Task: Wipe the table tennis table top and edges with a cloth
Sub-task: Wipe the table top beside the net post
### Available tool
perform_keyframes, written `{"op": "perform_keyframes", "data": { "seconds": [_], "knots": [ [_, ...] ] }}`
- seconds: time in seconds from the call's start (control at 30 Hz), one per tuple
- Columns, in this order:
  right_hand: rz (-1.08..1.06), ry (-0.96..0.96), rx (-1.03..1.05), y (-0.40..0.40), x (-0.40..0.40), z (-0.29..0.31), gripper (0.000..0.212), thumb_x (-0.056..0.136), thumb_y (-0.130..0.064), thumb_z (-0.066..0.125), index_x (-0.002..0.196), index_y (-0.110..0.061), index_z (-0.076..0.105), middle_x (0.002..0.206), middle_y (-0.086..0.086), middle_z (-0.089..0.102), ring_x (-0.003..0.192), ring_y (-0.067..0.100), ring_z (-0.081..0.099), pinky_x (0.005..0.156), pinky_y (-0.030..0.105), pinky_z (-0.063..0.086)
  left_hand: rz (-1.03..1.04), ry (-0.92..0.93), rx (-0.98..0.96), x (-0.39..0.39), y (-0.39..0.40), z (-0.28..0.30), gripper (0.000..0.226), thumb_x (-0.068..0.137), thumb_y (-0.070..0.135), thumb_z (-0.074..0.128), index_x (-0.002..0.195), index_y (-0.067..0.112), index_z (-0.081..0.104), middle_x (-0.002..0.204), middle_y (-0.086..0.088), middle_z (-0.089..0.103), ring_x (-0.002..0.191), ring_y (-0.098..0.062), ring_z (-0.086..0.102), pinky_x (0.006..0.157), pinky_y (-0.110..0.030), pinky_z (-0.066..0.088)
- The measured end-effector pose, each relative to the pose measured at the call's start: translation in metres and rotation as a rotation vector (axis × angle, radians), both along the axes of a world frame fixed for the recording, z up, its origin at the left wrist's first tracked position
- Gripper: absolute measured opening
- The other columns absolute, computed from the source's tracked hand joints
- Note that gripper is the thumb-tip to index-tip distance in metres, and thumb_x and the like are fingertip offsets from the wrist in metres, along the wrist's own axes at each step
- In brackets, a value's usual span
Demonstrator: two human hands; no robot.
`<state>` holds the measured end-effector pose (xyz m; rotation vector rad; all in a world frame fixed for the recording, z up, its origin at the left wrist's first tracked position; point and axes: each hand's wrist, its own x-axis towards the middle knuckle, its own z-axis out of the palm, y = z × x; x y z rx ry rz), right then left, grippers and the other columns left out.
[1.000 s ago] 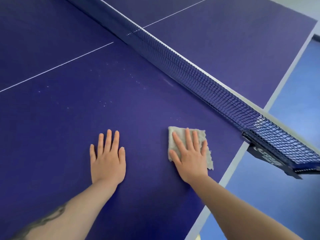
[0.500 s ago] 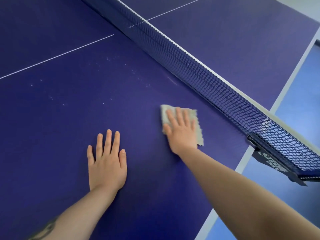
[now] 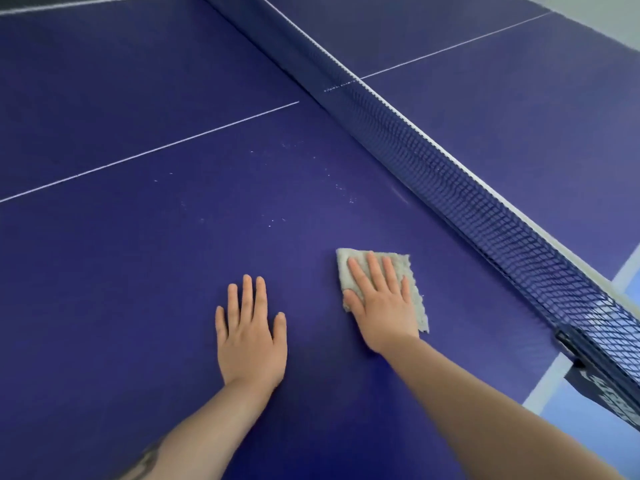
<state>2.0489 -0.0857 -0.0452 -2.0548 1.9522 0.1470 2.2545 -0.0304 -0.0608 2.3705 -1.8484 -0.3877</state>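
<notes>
Cloth (image 3: 401, 268), grey and folded square, lies flat on the dark blue table top (image 3: 138, 289), near the net (image 3: 485, 216). The right hand (image 3: 382, 306) presses on it, palm down, fingers straight and slightly spread. The left hand (image 3: 251, 336) rests flat on the bare surface just beside it, fingers straight. White specks (image 3: 341, 187) dot the surface beyond the cloth, toward the net.
</notes>
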Motion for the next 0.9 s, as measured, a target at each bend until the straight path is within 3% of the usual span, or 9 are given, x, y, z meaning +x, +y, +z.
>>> {"op": "perform_keyframes", "data": {
  "seconds": [0.13,0.2,0.27,0.37,0.47,0.6,0.67,0.77,0.9],
  "knots": [
    [-0.031,0.003,-0.089,0.038,0.011,-0.007,0.062,0.094,-0.059,-0.001,0.154,-0.044,-0.009,0.166,-0.006,-0.007,0.150,0.017,-0.020,0.118,0.039,-0.018,0.144,-0.053,0.034,0.049,-0.021,0.005,0.061,0.102,0.045,0.012,0.152,0.024,-0.016,0.162,0.006,-0.017,0.149,-0.016,-0.018,0.122,-0.040,-0.005],
    [0.131,-0.031,-0.144,0.061,0.042,-0.010,0.059,0.100,-0.054,0.016,0.157,-0.039,0.014,0.165,0.000,0.014,0.152,0.023,0.001,0.118,0.044,0.000,0.200,-0.066,0.032,0.069,-0.031,0.005,0.059,0.101,0.044,0.007,0.151,0.025,-0.018,0.162,0.005,-0.017,0.149,-0.018,-0.018,0.122,-0.042,-0.004],
    [0.300,-0.059,-0.113,0.054,0.073,-0.011,0.053,0.105,-0.050,0.016,0.155,-0.036,0.025,0.162,0.000,0.026,0.151,0.025,0.015,0.115,0.046,0.013,0.246,-0.066,0.029,0.075,-0.036,0.005,0.058,0.101,0.043,0.005,0.151,0.026,-0.019,0.162,0.005,-0.018,0.148,-0.019,-0.019,0.122,-0.044,-0.005],
    [0.518,-0.028,-0.133,0.000,0.103,-0.009,0.058,0.101,-0.056,-0.006,0.156,-0.041,0.007,0.166,-0.005,0.006,0.152,0.019,-0.007,0.120,0.043,0.000,0.322,-0.054,0.025,0.074,-0.039,0.004,0.059,0.101,0.043,0.007,0.153,0.025,-0.016,0.162,0.004,-0.017,0.148,-0.019,-0.020,0.121,-0.046,-0.008],
    [0.453,-0.028,-0.054,-0.061,0.106,-0.005,0.058,0.095,-0.059,-0.010,0.150,-0.046,-0.016,0.160,-0.013,-0.026,0.146,0.013,-0.031,0.121,0.041,-0.014,0.382,-0.040,0.035,0.076,-0.038,0.003,0.061,0.101,0.043,0.009,0.154,0.024,-0.014,0.162,0.003,-0.016,0.149,-0.020,-0.019,0.121,-0.048,-0.007],
    [0.220,-0.016,-0.059,-0.070,0.089,-0.004,0.059,0.094,-0.058,-0.009,0.151,-0.045,-0.017,0.163,-0.011,-0.022,0.147,0.013,-0.030,0.120,0.038,-0.018,0.377,-0.046,0.019,0.076,-0.039,0.002,0.061,0.100,0.043,0.005,0.152,0.023,-0.019,0.161,0.001,-0.020,0.148,-0.021,-0.021,0.120,-0.050,-0.007],
    [0.284,-0.021,-0.107,-0.043,0.097,-0.009,0.061,0.096,-0.058,-0.007,0.155,-0.042,-0.007,0.165,-0.008,-0.011,0.149,0.015,-0.023,0.120,0.039,-0.014,0.383,-0.035,0.015,0.075,-0.038,0.002,0.061,0.099,0.043,0.003,0.151,0.023,-0.021,0.161,0.001,-0.021,0.148,-0.021,-0.022,0.120,-0.050,-0.007],
    [0.471,-0.046,-0.113,-0.034,0.126,-0.012,0.057,0.104,-0.051,0.002,0.157,-0.035,0.017,0.165,-0.002,0.015,0.152,0.021,0.004,0.119,0.043,0.004,0.377,-0.047,0.005,0.076,-0.039,0.002,0.062,0.096,0.044,-0.002,0.152,0.023,-0.018,0.162,0.001,-0.018,0.148,-0.021,-0.020,0.120,-0.051,-0.005],
    [0.618,0.000,-0.091,-0.099,0.149,-0.008,0.061,0.089,-0.057,-0.016,0.149,-0.044,-0.019,0.164,-0.010,-0.018,0.149,0.014,-0.025,0.119,0.037,-0.020,0.376,-0.077,0.028,0.077,-0.039,-0.001,0.062,0.095,0.043,-0.008,0.153,0.023,-0.014,0.163,0.001,-0.013,0.149,-0.022,-0.015,0.120,-0.051,-0.001]
  ]
}}
